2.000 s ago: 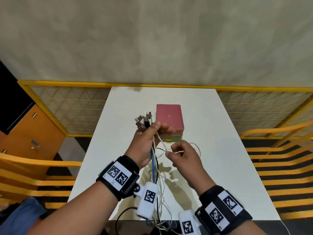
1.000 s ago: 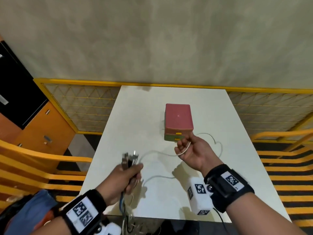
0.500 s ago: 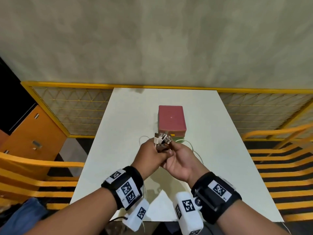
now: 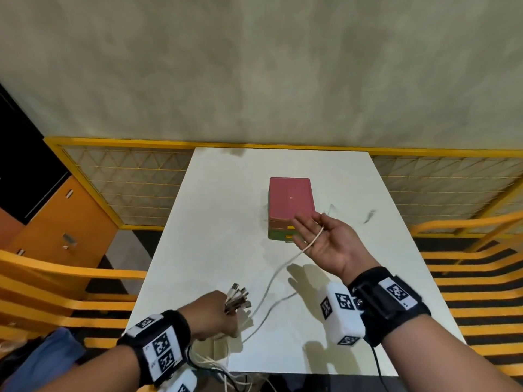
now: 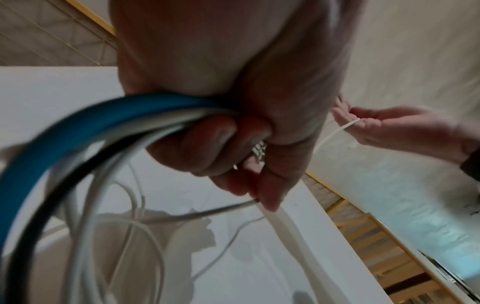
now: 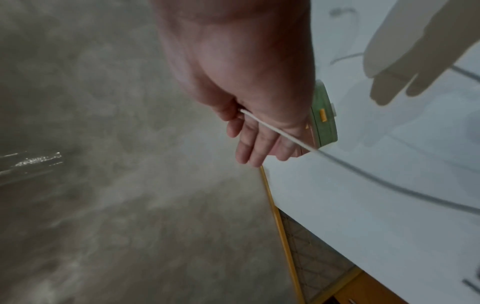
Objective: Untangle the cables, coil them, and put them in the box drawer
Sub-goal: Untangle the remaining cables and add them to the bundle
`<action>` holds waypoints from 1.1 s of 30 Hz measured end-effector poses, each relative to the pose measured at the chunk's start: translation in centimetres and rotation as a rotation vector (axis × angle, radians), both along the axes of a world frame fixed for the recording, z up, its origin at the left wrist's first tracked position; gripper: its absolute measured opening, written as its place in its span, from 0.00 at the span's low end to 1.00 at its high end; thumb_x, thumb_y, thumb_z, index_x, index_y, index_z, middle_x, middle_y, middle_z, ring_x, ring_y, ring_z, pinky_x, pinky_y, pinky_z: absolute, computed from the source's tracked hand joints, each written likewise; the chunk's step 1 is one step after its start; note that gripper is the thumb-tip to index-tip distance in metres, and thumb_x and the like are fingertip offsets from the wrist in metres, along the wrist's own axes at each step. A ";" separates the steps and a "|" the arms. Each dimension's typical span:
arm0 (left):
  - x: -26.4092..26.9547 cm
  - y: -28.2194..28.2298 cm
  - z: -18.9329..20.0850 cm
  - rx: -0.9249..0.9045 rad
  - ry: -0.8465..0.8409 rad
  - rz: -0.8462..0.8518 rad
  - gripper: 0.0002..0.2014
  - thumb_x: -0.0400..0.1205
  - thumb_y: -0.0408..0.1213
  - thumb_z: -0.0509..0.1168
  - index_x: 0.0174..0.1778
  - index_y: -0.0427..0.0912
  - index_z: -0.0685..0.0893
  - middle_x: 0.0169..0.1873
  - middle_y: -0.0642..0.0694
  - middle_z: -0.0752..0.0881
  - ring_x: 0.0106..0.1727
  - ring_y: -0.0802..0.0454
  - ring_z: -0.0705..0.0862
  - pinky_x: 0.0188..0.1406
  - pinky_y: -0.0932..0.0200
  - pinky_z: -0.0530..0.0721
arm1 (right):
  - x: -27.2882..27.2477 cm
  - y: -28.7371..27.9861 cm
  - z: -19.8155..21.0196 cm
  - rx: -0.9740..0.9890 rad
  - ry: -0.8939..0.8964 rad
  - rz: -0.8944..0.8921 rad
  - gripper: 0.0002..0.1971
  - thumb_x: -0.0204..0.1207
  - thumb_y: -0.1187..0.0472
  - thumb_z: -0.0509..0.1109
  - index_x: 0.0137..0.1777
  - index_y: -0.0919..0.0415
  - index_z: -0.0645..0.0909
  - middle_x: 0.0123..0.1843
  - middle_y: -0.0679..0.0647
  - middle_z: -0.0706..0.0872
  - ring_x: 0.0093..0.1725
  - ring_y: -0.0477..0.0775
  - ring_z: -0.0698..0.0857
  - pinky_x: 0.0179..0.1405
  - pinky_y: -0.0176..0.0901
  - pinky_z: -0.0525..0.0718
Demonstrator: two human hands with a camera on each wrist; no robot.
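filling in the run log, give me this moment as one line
left hand: grips cable bundle | right hand: palm up, white cable across straight fingers, runs to bundle | box: on table beyond right hand

- Right grip [image 6: 244, 86] with palm in view, fingers [image 6: 250, 148] nearly straight and close together.
- White cable [image 6: 275, 131] slants across the fingers from a crease near their bases, then trails over the counter [image 6: 363, 205] to the right edge, blurred.
- Box [image 6: 326, 127] just behind the grip: green front, yellow tab.
- Hand-shaped shadow on the counter, upper right.
- Yellow rail [image 6: 278, 216] by the counter's edge, with a mottled wall [image 6: 91, 144] beyond.
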State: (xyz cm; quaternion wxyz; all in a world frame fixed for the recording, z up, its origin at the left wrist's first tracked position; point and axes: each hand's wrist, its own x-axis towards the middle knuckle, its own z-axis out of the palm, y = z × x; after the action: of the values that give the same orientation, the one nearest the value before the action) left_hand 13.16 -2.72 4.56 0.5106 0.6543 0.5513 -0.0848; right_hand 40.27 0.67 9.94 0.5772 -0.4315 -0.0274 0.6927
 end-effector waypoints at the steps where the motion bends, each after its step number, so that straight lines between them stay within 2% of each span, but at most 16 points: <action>1: -0.2 0.0 0.4 0.004 -0.036 0.031 0.13 0.68 0.41 0.78 0.30 0.45 0.78 0.23 0.48 0.74 0.18 0.53 0.69 0.20 0.63 0.67 | -0.2 -0.1 -0.3 -0.004 -0.014 -0.001 0.13 0.89 0.56 0.54 0.45 0.58 0.76 0.46 0.60 0.94 0.43 0.58 0.94 0.54 0.56 0.81; 4: 1.1 0.8 3.6 0.042 -0.355 0.236 0.13 0.74 0.38 0.78 0.32 0.44 0.78 0.20 0.51 0.71 0.18 0.55 0.67 0.18 0.63 0.65 | -1.3 -0.4 -1.4 -0.023 -0.089 0.047 0.15 0.90 0.55 0.52 0.48 0.58 0.78 0.43 0.57 0.94 0.43 0.54 0.94 0.50 0.52 0.81; 7: 4.5 1.8 6.8 0.203 -0.616 0.379 0.10 0.78 0.32 0.75 0.34 0.42 0.82 0.17 0.56 0.73 0.17 0.58 0.68 0.18 0.66 0.65 | -3.0 -1.1 -2.1 -0.036 -0.109 0.085 0.13 0.89 0.57 0.53 0.50 0.58 0.78 0.43 0.58 0.94 0.49 0.57 0.90 0.44 0.50 0.80; 9: 7.1 2.2 7.6 0.272 -0.679 0.383 0.08 0.78 0.26 0.74 0.36 0.40 0.84 0.19 0.57 0.81 0.19 0.64 0.76 0.20 0.72 0.72 | -4.3 -1.6 -1.9 -0.014 -0.076 0.107 0.12 0.88 0.58 0.54 0.51 0.60 0.78 0.39 0.58 0.92 0.39 0.55 0.89 0.40 0.47 0.78; 11: 8.8 2.7 6.6 0.304 -0.660 0.368 0.06 0.73 0.27 0.76 0.37 0.40 0.86 0.28 0.52 0.87 0.28 0.62 0.84 0.31 0.67 0.81 | -5.5 -1.9 -1.4 0.014 -0.014 0.126 0.14 0.88 0.60 0.53 0.52 0.63 0.81 0.33 0.55 0.89 0.32 0.52 0.88 0.40 0.44 0.78; 13: 9.4 2.9 5.6 0.329 -0.602 0.363 0.05 0.69 0.32 0.76 0.33 0.45 0.86 0.28 0.50 0.86 0.31 0.58 0.84 0.35 0.60 0.81 | -5.9 -2.0 -1.2 0.020 0.012 0.157 0.17 0.88 0.62 0.52 0.50 0.65 0.83 0.35 0.56 0.91 0.33 0.52 0.91 0.42 0.44 0.82; 17: 9.4 2.5 4.4 0.283 -0.577 0.357 0.09 0.73 0.28 0.73 0.30 0.44 0.83 0.23 0.54 0.81 0.24 0.59 0.77 0.26 0.68 0.75 | -5.4 -2.2 -1.1 -0.039 -0.035 0.208 0.18 0.87 0.58 0.54 0.54 0.64 0.85 0.46 0.60 0.91 0.43 0.57 0.90 0.48 0.50 0.80; 19: 9.0 2.2 4.7 0.268 -0.543 0.333 0.11 0.74 0.26 0.71 0.30 0.44 0.81 0.18 0.57 0.77 0.20 0.62 0.74 0.20 0.71 0.70 | -5.1 -1.9 -1.0 -0.067 -0.043 0.220 0.17 0.85 0.56 0.56 0.52 0.63 0.86 0.47 0.61 0.91 0.45 0.59 0.88 0.49 0.52 0.79; 22: 7.7 1.4 4.7 0.172 -0.459 0.197 0.08 0.74 0.25 0.70 0.33 0.41 0.83 0.17 0.57 0.76 0.16 0.64 0.71 0.17 0.72 0.68 | -3.4 -1.0 0.1 -0.051 -0.074 0.148 0.11 0.83 0.58 0.60 0.48 0.62 0.83 0.49 0.63 0.92 0.47 0.62 0.89 0.56 0.58 0.81; 24: 6.5 0.3 4.4 0.088 -0.371 0.083 0.03 0.73 0.31 0.72 0.34 0.42 0.85 0.19 0.54 0.76 0.16 0.60 0.70 0.18 0.69 0.67 | -1.3 -0.1 0.8 -0.053 -0.086 0.073 0.11 0.86 0.58 0.57 0.48 0.58 0.80 0.49 0.60 0.93 0.47 0.60 0.93 0.61 0.62 0.79; 27: 4.8 -0.5 3.7 0.005 -0.322 0.081 0.05 0.73 0.34 0.71 0.31 0.46 0.85 0.23 0.49 0.76 0.19 0.55 0.68 0.20 0.64 0.65 | 1.5 0.1 1.3 -0.068 -0.099 -0.013 0.09 0.87 0.59 0.59 0.47 0.54 0.78 0.50 0.57 0.92 0.43 0.57 0.94 0.56 0.60 0.81; 31: 3.6 -0.1 3.7 -0.014 -0.329 0.139 0.07 0.74 0.30 0.72 0.31 0.44 0.87 0.20 0.52 0.78 0.19 0.56 0.70 0.21 0.64 0.65 | 3.3 -1.1 0.8 -0.044 -0.130 -0.069 0.11 0.87 0.55 0.59 0.45 0.55 0.78 0.42 0.55 0.93 0.41 0.55 0.94 0.50 0.56 0.84; 33: 3.0 0.0 3.7 -0.015 -0.326 0.145 0.07 0.74 0.30 0.72 0.31 0.44 0.88 0.19 0.53 0.78 0.19 0.56 0.68 0.21 0.64 0.63 | 3.9 -2.3 1.3 -0.022 -0.129 -0.082 0.12 0.87 0.54 0.59 0.44 0.56 0.78 0.38 0.54 0.93 0.39 0.55 0.94 0.43 0.53 0.88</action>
State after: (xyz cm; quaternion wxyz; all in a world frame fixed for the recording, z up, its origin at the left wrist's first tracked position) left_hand 16.19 -2.71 8.24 0.6029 0.6142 0.5063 0.0551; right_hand 44.17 -1.59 11.21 0.5973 -0.4822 -0.0392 0.6398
